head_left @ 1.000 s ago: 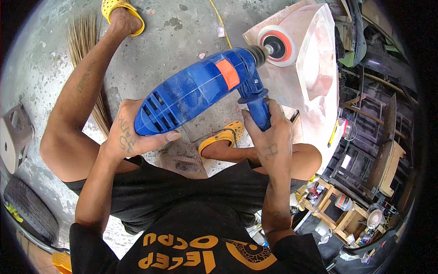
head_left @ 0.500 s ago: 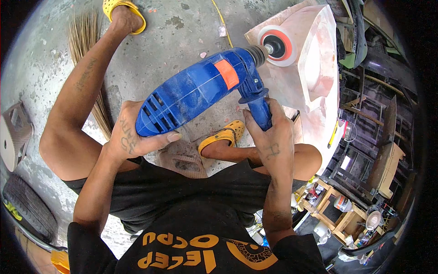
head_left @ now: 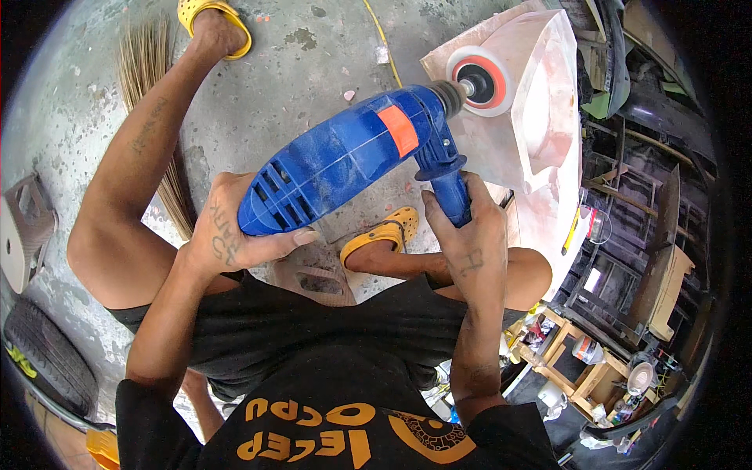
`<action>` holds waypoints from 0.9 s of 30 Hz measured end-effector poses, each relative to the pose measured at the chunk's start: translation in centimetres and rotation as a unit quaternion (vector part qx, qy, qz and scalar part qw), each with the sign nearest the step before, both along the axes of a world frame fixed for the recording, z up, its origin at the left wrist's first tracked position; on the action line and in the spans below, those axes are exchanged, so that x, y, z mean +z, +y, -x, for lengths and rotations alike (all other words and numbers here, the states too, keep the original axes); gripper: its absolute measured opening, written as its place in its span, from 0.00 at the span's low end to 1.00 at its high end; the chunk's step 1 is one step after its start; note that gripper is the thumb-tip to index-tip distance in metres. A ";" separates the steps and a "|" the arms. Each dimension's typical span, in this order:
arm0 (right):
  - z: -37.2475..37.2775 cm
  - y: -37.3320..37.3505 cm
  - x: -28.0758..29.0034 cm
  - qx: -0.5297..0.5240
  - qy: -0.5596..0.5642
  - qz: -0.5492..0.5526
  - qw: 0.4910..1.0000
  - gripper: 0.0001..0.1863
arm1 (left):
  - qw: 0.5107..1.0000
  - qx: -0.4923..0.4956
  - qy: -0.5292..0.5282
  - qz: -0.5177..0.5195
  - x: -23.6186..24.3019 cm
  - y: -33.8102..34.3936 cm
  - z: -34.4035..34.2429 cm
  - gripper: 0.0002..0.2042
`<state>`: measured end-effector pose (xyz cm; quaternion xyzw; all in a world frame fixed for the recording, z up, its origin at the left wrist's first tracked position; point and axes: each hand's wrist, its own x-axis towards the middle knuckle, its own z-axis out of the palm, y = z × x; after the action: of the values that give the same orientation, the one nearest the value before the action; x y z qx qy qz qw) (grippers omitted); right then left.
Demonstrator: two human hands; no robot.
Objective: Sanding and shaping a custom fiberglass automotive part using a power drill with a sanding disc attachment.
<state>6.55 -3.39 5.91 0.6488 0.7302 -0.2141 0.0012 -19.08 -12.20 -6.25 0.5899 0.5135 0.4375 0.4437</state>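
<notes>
My left hand (head_left: 235, 227) grips the rear of a dusty blue power drill (head_left: 337, 157), thumb along its casing; the main handle is hidden beneath. My right hand (head_left: 470, 235) is wrapped round the side handle (head_left: 448, 192). A round polishing pad (head_left: 479, 55) with a white rim, red ring and dark centre is fitted to the chuck (head_left: 448, 95). It sits over or against a pale, pink-smudged angular panel (head_left: 540, 110); whether it touches I cannot tell.
Grey concrete floor (head_left: 298, 78) carries a straw broom (head_left: 145, 63), a yellow cord (head_left: 380, 35) and small stools (head_left: 23, 235). A tyre (head_left: 51, 360) lies left; a cluttered wooden crate (head_left: 580, 360) and car parts (head_left: 658, 117) stand right. My yellow-clogged feet (head_left: 376, 243) frame the work.
The drill, pad and both hands have shifted slightly to the right. A strip of skin, possibly a limb, now shows beside the shirt at lower left.
</notes>
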 end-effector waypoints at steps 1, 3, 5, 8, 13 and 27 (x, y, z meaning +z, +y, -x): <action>0.0 0.0 0.0 0.000 0.000 0.000 1.000 0.18 | 1.000 0.003 -0.009 0.014 0.0 -0.1 0.0 0.21; 0.1 0.0 -0.1 0.003 0.001 -0.009 1.000 0.18 | 1.000 -0.001 0.001 0.005 -0.3 -0.1 0.0 0.21; 0.2 0.1 -0.1 -0.004 -0.002 0.001 1.000 0.17 | 1.000 -0.004 0.010 -0.005 -0.3 0.0 0.1 0.21; 0.1 0.5 -0.3 -0.003 -0.003 0.008 1.000 0.17 | 1.000 -0.003 0.020 -0.005 -0.1 0.1 0.0 0.21; 0.1 0.8 -0.4 0.027 0.002 -0.007 1.000 0.17 | 0.999 0.021 -0.035 0.015 -0.8 -0.3 -0.5 0.21; -0.5 0.1 -0.5 0.017 -0.002 -0.028 0.999 0.18 | 1.000 0.007 -0.003 0.007 0.0 -0.3 -0.5 0.21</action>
<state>7.03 -3.34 5.45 0.6363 0.7471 -0.1921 -0.0118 -18.61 -12.47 -6.29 0.5821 0.5196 0.4387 0.4458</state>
